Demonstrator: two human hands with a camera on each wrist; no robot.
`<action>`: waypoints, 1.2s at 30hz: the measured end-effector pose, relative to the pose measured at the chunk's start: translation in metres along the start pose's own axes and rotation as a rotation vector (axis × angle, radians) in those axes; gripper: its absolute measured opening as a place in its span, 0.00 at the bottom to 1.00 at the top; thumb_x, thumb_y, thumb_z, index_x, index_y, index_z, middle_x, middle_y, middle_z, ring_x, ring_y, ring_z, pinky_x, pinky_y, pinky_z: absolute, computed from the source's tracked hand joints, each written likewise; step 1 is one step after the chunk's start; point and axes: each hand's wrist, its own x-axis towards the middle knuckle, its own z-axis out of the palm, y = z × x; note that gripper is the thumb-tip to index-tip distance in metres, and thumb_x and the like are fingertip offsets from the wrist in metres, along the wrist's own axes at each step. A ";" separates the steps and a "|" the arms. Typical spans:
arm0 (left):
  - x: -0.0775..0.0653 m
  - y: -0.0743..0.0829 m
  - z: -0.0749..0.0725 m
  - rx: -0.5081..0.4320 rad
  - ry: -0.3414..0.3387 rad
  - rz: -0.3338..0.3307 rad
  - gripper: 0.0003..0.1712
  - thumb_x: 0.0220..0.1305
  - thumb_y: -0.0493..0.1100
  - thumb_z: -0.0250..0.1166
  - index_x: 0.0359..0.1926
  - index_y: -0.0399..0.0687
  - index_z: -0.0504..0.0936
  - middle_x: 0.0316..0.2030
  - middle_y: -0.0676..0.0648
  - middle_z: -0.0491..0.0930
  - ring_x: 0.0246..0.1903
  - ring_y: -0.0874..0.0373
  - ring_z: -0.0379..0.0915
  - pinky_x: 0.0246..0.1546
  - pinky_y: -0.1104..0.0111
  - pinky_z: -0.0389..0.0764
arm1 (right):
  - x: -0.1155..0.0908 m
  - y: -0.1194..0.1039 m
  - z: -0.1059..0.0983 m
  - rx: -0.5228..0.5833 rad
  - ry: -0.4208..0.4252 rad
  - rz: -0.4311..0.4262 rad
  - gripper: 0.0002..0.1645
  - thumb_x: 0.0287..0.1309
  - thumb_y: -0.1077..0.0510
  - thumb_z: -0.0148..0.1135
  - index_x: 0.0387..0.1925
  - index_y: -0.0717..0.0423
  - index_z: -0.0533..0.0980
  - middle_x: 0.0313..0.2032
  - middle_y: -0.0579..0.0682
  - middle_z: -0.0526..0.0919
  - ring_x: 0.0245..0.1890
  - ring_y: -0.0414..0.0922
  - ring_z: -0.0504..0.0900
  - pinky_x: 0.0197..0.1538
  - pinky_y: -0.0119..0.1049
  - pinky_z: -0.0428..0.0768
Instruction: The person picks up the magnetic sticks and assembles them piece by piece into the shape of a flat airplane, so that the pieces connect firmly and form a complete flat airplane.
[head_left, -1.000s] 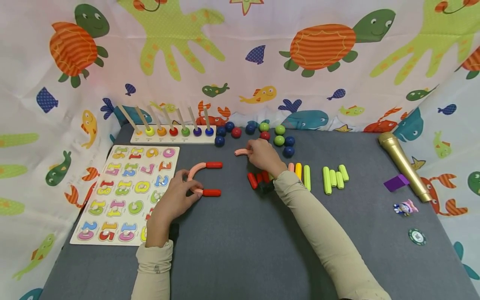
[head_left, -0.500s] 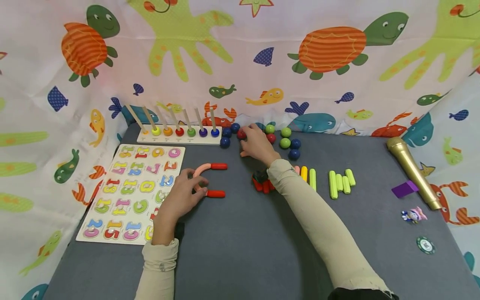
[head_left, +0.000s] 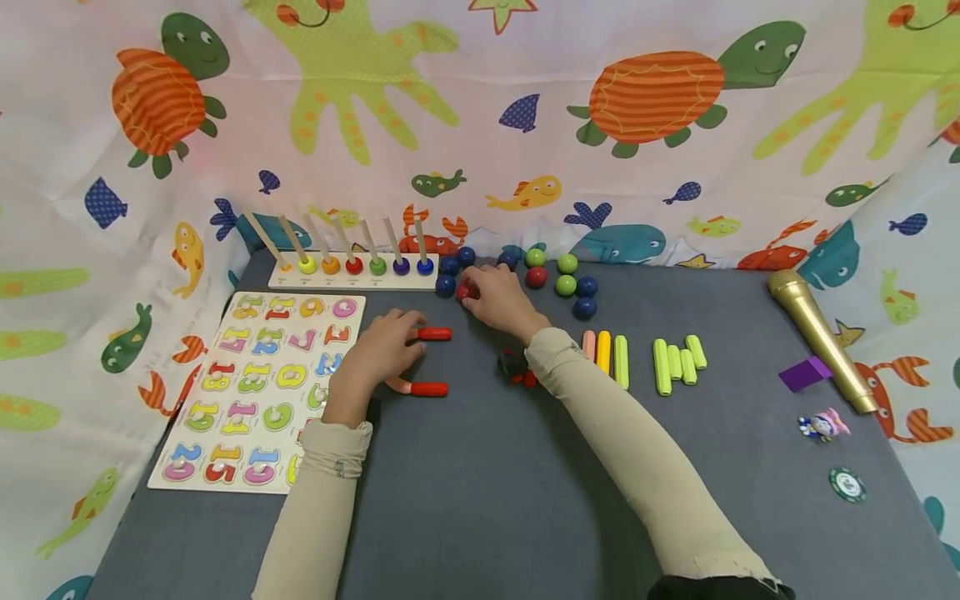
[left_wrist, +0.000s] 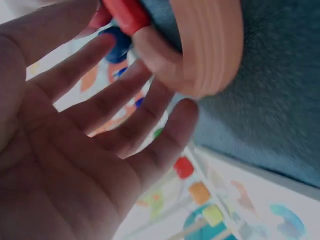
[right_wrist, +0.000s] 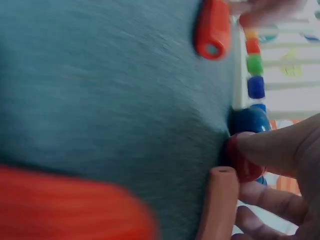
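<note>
In the head view my right hand (head_left: 498, 298) pinches a red ball (head_left: 465, 291) between thumb and fingers, close to several blue balls (head_left: 446, 286). The right wrist view has a hollow pink stick (right_wrist: 220, 200) beside the ball, at the fingertips; whether the hand touches it I cannot tell. My left hand (head_left: 378, 354) reaches over a U-shaped pink piece (left_wrist: 210, 45), mostly covered in the head view, with red sticks (head_left: 429, 389) at its two ends. Its fingers are loosely spread in the left wrist view, with the tips near the curve.
Left stands a number puzzle board (head_left: 255, 392), behind it a peg board with rings (head_left: 352, 275). Red sticks (head_left: 528, 379) sit under the right wrist; green sticks (head_left: 662, 367) lie further right. A gold microphone (head_left: 821, 342), purple block (head_left: 805, 374), figurine (head_left: 823, 425) and chip (head_left: 847, 484) are at far right.
My right hand has left its spot with the pink stick, reached the red ball and drawn it slightly toward me. The left hand has shifted up and right and loosened over the U-shaped piece.
</note>
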 end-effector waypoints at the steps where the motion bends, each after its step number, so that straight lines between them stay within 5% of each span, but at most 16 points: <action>1: 0.005 0.001 0.001 0.032 -0.021 -0.004 0.26 0.76 0.43 0.67 0.71 0.42 0.77 0.64 0.33 0.74 0.62 0.34 0.69 0.64 0.40 0.72 | -0.004 -0.001 0.000 0.005 -0.008 -0.015 0.19 0.71 0.54 0.71 0.60 0.54 0.81 0.52 0.55 0.86 0.50 0.58 0.75 0.56 0.56 0.73; 7: 0.027 0.003 0.004 0.136 -0.069 -0.003 0.16 0.76 0.43 0.68 0.60 0.46 0.81 0.58 0.35 0.75 0.56 0.32 0.70 0.56 0.36 0.75 | -0.024 -0.008 -0.002 0.000 -0.073 -0.104 0.18 0.71 0.52 0.72 0.57 0.53 0.81 0.47 0.51 0.88 0.52 0.57 0.73 0.57 0.55 0.71; 19: 0.035 -0.009 0.001 0.088 -0.067 0.042 0.14 0.76 0.42 0.68 0.58 0.43 0.80 0.52 0.37 0.76 0.52 0.35 0.74 0.55 0.43 0.76 | -0.039 -0.012 -0.003 0.062 -0.117 -0.151 0.15 0.69 0.52 0.74 0.52 0.53 0.82 0.43 0.50 0.84 0.59 0.58 0.71 0.61 0.55 0.68; 24: 0.030 -0.007 0.002 0.080 -0.052 0.030 0.15 0.76 0.42 0.67 0.58 0.43 0.81 0.52 0.37 0.77 0.53 0.35 0.74 0.55 0.42 0.76 | -0.039 -0.007 -0.007 0.084 -0.087 -0.140 0.18 0.73 0.51 0.69 0.57 0.56 0.83 0.50 0.52 0.87 0.62 0.59 0.71 0.63 0.56 0.68; 30: 0.013 -0.007 0.003 0.013 -0.001 0.054 0.25 0.78 0.40 0.64 0.72 0.42 0.76 0.62 0.32 0.74 0.61 0.32 0.71 0.64 0.39 0.72 | -0.041 0.009 -0.026 0.062 0.079 -0.006 0.20 0.75 0.56 0.65 0.62 0.62 0.81 0.59 0.61 0.83 0.61 0.62 0.74 0.65 0.60 0.69; 36: -0.015 -0.002 0.010 -0.066 0.156 0.123 0.25 0.78 0.39 0.65 0.71 0.42 0.77 0.69 0.33 0.72 0.66 0.34 0.68 0.67 0.39 0.69 | -0.044 0.029 -0.041 -0.075 0.167 0.065 0.20 0.72 0.61 0.66 0.62 0.64 0.81 0.58 0.65 0.81 0.59 0.65 0.75 0.64 0.61 0.70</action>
